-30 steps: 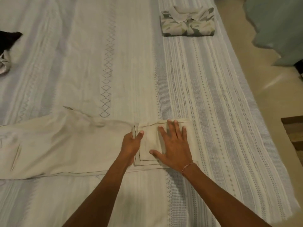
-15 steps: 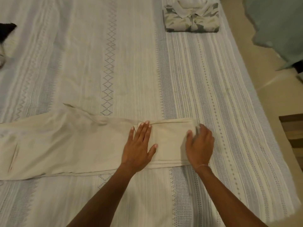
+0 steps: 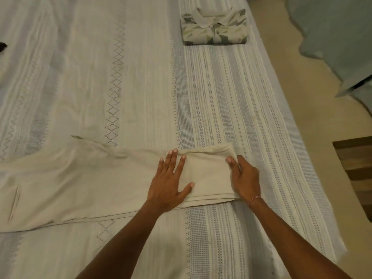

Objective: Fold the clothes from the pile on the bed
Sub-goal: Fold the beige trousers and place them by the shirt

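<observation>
Left hand point(image 3: 168, 185) flat, fingers spread, pressing trousers point(image 3: 84, 182) — right hand point(image 3: 244, 179) grips their folded end.

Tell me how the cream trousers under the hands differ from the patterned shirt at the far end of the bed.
The cream trousers are plain; the patterned shirt carries a grey-green print. The trousers lie mostly stretched out with one end folded over; the shirt is a finished compact rectangle. Both hands touch the trousers; nothing touches the shirt. Both lie on the striped bedspread.
</observation>
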Demonstrator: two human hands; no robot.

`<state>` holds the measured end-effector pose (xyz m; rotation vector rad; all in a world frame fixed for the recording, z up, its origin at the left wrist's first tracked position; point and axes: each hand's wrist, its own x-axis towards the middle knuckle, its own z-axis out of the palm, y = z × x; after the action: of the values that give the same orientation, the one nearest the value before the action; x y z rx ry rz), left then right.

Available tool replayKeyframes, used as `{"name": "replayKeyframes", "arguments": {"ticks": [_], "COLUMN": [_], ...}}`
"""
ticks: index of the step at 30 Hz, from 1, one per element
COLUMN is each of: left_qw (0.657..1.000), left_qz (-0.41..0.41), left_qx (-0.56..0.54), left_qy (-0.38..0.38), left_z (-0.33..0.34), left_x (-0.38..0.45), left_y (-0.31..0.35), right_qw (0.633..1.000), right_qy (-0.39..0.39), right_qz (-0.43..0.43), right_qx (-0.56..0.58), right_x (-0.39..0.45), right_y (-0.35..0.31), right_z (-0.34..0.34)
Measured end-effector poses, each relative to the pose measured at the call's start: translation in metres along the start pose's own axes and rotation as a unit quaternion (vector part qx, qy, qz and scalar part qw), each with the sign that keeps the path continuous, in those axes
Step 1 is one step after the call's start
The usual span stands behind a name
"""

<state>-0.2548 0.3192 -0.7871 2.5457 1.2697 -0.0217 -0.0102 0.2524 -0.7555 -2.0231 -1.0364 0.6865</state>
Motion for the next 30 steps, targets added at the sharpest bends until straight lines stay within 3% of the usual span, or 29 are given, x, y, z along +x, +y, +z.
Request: {"name": "replayKeyframes", "arguments": {"ticks": [7, 12, 14, 15, 16, 18, 20, 21, 23, 26, 28, 30], "left_qw": [1.000, 0.999, 0.997, 0.984, 0.946, 0.810, 0.669, 0.621, 0.575, 0.540, 0.514, 0.506], "left_qz": [0.017, -0.010, -0.008, -0.025, -0.063, -0.148, -0.185, -0.196, -0.246, -0.299, -0.313, -0.338], "left_qx": [0.020, 0.025, -0.053, -0.169, -0.315, -0.565, -0.717, -0.756, -0.780, -0.787, -0.798, -0.794], "left_qy": [-0.010, -0.036, -0.050, -0.053, -0.052, -0.054, -0.070, -0.070, -0.034, -0.004, -0.011, -0.001], "left_z": [0.014, 0.009, -0.004, -0.017, -0.036, -0.080, -0.114, -0.125, -0.138, -0.133, -0.122, -0.107], "left_x": [0.055, 0.060, 0.055, 0.051, 0.046, 0.031, 0.019, 0.014, 0.008, -0.003, -0.013, -0.020], "left_y": [0.091, 0.106, 0.106, 0.110, 0.116, 0.127, 0.121, 0.113, 0.088, 0.038, 0.007, -0.021], "right_qw": [0.990, 0.975, 0.976, 0.977, 0.977, 0.978, 0.979, 0.979, 0.971, 0.951, 0.958, 0.958], "right_qy": [0.056, 0.059, 0.064, 0.066, 0.067, 0.061, 0.031, -0.003, -0.118, -0.260, -0.226, -0.123], "right_qz": [0.002, -0.037, -0.039, -0.036, -0.034, -0.040, -0.066, -0.088, -0.137, -0.150, -0.159, -0.192], "right_qx": [-0.132, -0.213, -0.205, -0.202, -0.198, -0.196, -0.192, -0.186, -0.157, -0.079, -0.082, -0.173], "right_x": [0.038, 0.035, 0.029, 0.024, 0.018, 0.004, -0.016, -0.025, -0.040, -0.050, -0.052, -0.051], "right_y": [0.033, 0.013, -0.013, -0.029, -0.047, -0.085, -0.122, -0.137, -0.157, -0.156, -0.139, -0.118], "right_z": [-0.092, -0.111, -0.107, -0.105, -0.101, -0.090, -0.068, -0.055, -0.027, 0.015, 0.040, 0.064]}}
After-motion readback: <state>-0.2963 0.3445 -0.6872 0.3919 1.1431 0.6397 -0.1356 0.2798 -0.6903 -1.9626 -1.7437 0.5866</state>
